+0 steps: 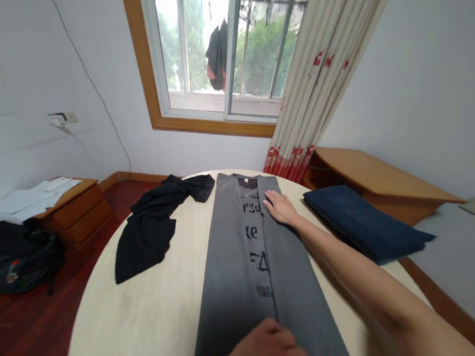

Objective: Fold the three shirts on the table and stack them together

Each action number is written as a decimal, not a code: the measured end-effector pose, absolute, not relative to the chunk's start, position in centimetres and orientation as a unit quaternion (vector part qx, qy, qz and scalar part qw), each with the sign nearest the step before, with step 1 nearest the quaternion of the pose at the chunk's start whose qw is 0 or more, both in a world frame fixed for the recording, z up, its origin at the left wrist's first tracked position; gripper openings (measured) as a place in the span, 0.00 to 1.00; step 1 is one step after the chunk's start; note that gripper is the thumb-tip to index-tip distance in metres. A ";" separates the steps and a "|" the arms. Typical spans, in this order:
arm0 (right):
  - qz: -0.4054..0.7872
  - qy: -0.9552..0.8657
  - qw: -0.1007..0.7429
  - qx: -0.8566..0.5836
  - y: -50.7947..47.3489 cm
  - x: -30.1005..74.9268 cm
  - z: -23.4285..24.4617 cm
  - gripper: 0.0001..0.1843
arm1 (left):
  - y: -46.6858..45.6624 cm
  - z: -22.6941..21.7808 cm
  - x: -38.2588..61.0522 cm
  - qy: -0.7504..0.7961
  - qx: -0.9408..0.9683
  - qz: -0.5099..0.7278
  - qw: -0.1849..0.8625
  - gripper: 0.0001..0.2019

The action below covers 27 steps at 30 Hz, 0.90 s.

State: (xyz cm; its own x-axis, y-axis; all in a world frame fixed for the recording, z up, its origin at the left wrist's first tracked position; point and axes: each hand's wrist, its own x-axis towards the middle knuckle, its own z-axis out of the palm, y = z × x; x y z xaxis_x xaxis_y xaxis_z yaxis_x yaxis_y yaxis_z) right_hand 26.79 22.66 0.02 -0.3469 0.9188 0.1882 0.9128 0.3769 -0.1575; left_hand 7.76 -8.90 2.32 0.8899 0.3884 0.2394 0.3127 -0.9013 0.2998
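Observation:
A grey T-shirt with black lettering lies lengthwise on the round table, its collar at the far end. Both sides are folded inward, so a strip of print shows between the two flaps. My right hand rests flat on the right flap near the collar, fingers stretched out. Close to me, my left hand is closed at the lower part of the T-shirt, by the edge of the right flap. Its fingertips are hidden, and the shirt's near end runs out of view.
A crumpled black garment lies on the table at left. Folded dark blue cloth sits at the right edge, beside a wooden desk. A black bag and a small cabinet stand on the left.

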 end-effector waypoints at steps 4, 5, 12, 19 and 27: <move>0.048 -0.843 0.088 -0.528 11.9 27.0 -0.4 0.33 | -9.0 4.6 7.0 0.218 0.955 0.155 0.128 0.08; 0.056 -0.844 0.084 -0.527 9.3 27.1 -0.3 0.33 | -9.1 5.1 6.7 0.233 0.950 0.160 0.135 0.07; 0.100 -0.887 0.066 -0.447 -6.3 27.6 0.9 0.36 | -8.7 6.4 4.9 0.305 0.916 0.211 0.152 0.07; 0.165 -0.911 0.046 -0.376 -16.4 27.4 2.5 0.37 | -8.4 5.9 2.4 0.352 0.909 0.156 0.157 0.10; 0.113 -0.844 0.221 -0.475 -8.9 33.5 0.7 0.26 | -8.9 3.8 -5.1 0.456 0.867 0.137 0.150 0.25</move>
